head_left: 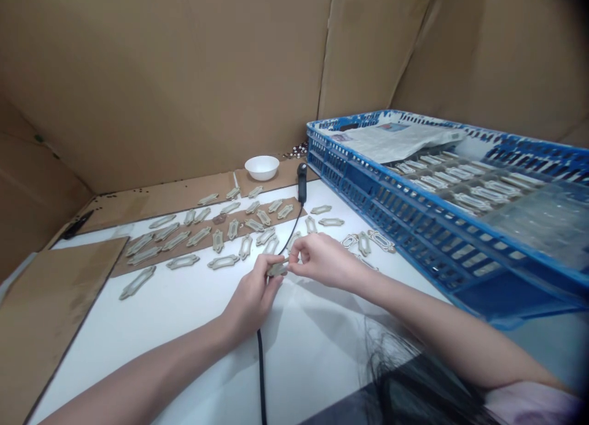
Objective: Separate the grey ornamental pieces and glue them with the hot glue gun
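the left hand (252, 293) pinches a small pale frame (277, 270) over the white table (188, 296), the right hand (318, 259) at its end (clamped or not, i can't tell); close fingerwork seems underway, and the next move calls for steadiness

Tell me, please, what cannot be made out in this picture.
Head view:
Piece: partly hidden by the left hand; the right hand hides its own grip.
Cable: middle hidden behind the left hand, lower end cut off by the bottom edge.
Crate: cut off by the right edge; its sheet hides what lies beneath.
Dark bits: too small to identify.
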The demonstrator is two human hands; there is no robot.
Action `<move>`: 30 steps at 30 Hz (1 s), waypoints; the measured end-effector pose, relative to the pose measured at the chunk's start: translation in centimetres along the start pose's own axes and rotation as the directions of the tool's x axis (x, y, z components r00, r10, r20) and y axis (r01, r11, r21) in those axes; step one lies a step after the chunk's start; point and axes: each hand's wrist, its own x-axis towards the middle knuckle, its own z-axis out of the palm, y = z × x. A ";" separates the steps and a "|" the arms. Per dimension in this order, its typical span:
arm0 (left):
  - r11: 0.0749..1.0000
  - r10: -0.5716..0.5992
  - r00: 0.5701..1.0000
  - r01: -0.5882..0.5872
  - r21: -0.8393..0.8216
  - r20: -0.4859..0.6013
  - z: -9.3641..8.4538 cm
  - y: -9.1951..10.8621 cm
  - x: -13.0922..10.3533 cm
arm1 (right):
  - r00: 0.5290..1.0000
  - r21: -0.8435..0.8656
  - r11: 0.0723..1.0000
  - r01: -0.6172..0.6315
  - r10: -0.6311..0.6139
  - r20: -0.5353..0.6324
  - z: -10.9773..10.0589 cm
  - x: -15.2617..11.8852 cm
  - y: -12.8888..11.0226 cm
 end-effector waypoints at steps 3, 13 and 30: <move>1.000 0.013 1.000 -0.013 -0.017 -0.017 0.0 -0.1 0.0 | 0.999 0.043 0.999 0.015 -0.013 -0.053 0.3 -0.1 0.0; 0.991 0.021 0.997 -0.031 -0.132 -0.078 0.0 -0.1 0.0 | 0.992 0.265 0.962 0.066 -0.035 -0.119 1.1 -0.3 -0.1; 0.948 -0.028 0.996 0.000 -0.317 -0.086 0.1 -0.1 -0.1 | 0.979 0.170 0.982 0.080 -0.046 -0.198 2.6 -0.4 -0.1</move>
